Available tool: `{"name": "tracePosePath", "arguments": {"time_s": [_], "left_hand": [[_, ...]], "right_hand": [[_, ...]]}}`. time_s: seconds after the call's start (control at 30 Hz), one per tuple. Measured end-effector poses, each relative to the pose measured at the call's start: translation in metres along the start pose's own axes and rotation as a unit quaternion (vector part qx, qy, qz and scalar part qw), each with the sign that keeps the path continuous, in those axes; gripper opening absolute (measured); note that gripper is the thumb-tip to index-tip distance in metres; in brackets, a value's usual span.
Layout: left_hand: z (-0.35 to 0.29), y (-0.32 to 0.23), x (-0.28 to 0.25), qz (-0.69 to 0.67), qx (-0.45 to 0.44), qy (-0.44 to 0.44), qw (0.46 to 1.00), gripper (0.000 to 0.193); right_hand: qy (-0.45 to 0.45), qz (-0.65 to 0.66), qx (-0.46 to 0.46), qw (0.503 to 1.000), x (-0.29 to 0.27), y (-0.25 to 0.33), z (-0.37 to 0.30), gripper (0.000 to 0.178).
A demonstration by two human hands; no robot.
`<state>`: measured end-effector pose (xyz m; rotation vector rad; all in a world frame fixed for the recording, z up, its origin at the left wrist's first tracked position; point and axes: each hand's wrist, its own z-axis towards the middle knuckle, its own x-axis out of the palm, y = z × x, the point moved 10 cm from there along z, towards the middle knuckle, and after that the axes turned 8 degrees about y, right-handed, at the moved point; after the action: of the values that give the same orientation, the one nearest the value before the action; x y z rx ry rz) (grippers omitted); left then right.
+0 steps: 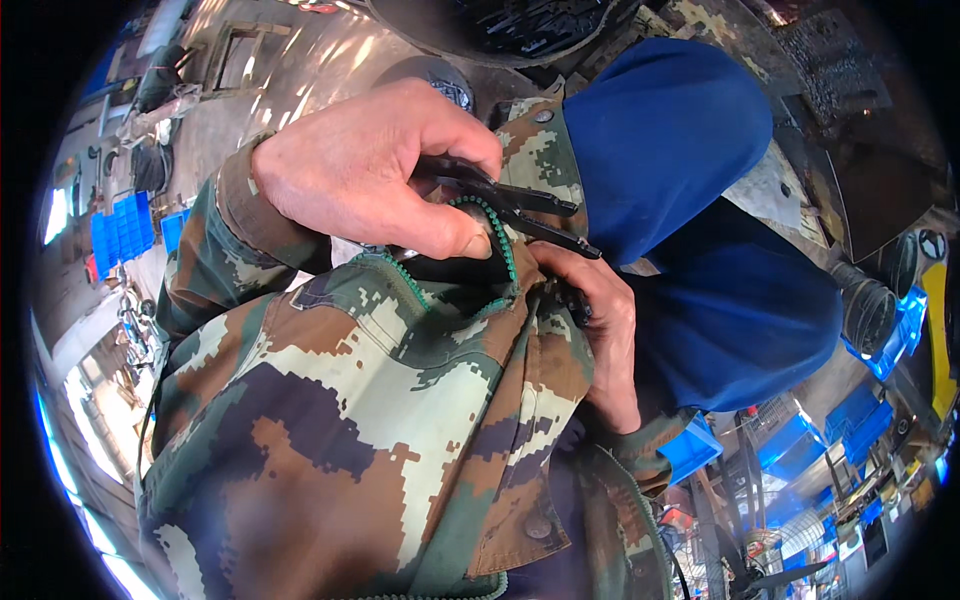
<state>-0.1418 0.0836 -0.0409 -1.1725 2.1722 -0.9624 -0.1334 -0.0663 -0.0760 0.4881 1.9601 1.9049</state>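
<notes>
Black piece [535,200] ran out to the right from between thumb and index finger of the left hand [365,165], above the open zip [508,250] of the camo jacket [360,390]. Long axis went left to right, right end angled a bit nearer. It showed as two slim bars, one far, one near; the near bar reached farther right.

Left hand had the piece's left end. Index finger was bent over it, thumb well apart from the index tip and lying at the zip opening, so fingers were part closed, hold looked light.

Right hand [605,320] was nearer the free right end: fingers bent, tips by the jacket edge, just beside the near bar. Touching or not, couldn't tell. Something dark sat under its palm side; couldn't tell what, or whether it was gripped.

Hard to make out: left end of the piece was covered by the left hand, so no telling if the bars were joined there. The left hand's other fingers were out of sight behind the index finger. Inside of the zip opening was too dark to read. Jacket flap [555,360] hid part of the right hand.
</notes>
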Motion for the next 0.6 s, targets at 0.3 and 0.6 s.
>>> {"name": "tracePosePath", "arguments": {"time_s": [0.3, 0.6], "left_hand": [[0.001, 0.003, -0.001, 0.022, 0.0, -0.003, 1.0, 0.031], [0.0, 0.0, -0.002, 0.021, 0.0, -0.003, 1.0, 0.029]], "right_hand": [[0.007, 0.039, -0.027, 0.999, 0.001, -0.007, 0.001, 0.039], [-0.009, 0.011, -0.024, 1.0, 0.001, -0.001, -0.002, 0.044]]}}
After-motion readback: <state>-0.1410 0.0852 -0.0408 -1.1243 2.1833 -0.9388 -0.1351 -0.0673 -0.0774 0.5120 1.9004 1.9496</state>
